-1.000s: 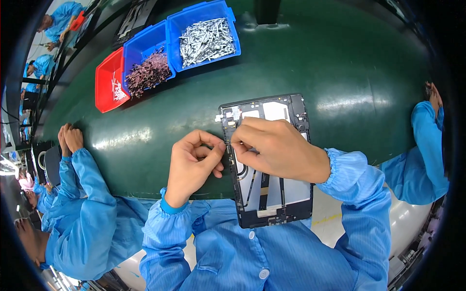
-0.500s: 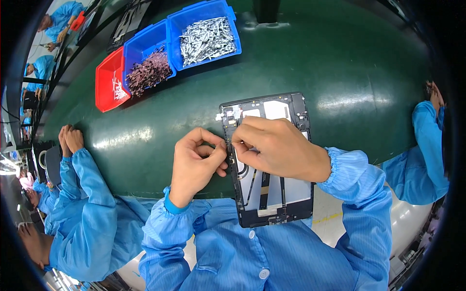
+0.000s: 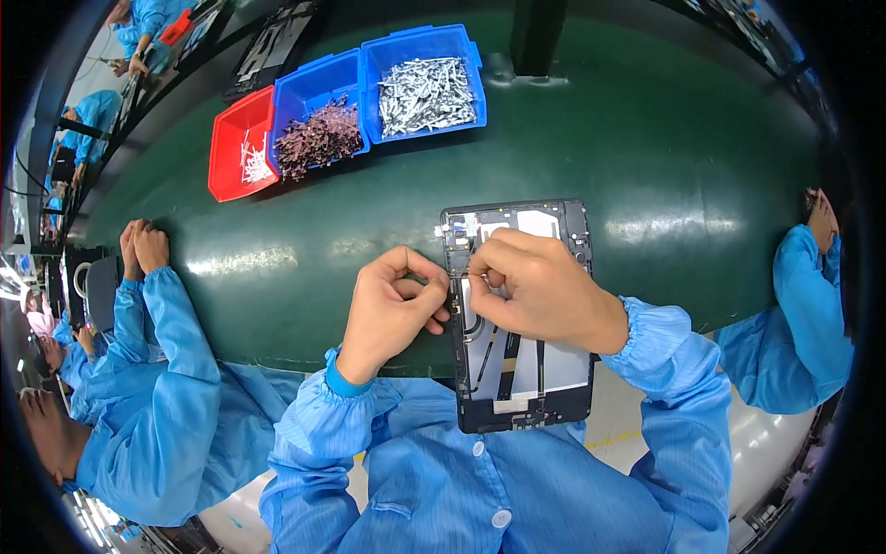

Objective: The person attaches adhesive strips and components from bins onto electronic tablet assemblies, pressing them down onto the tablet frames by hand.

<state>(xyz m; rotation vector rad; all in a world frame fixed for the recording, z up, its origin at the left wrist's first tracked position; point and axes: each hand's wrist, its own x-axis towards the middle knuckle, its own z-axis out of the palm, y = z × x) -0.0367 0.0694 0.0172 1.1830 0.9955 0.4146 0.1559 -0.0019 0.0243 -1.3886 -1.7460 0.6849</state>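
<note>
Green table (image 3: 646,166); right hand (image 3: 551,294) arched over tablet (image 3: 565,369), left hand (image 3: 392,309) curled alongside.

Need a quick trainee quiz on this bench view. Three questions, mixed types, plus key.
1. True or false: the right hand is over the opened tablet.
2. What colour is the leftmost bin? a) blue b) red c) green
3. Short answer: which bin holds the silvery pieces?

Key:
1. True
2. b
3. The rightmost blue bin
</note>
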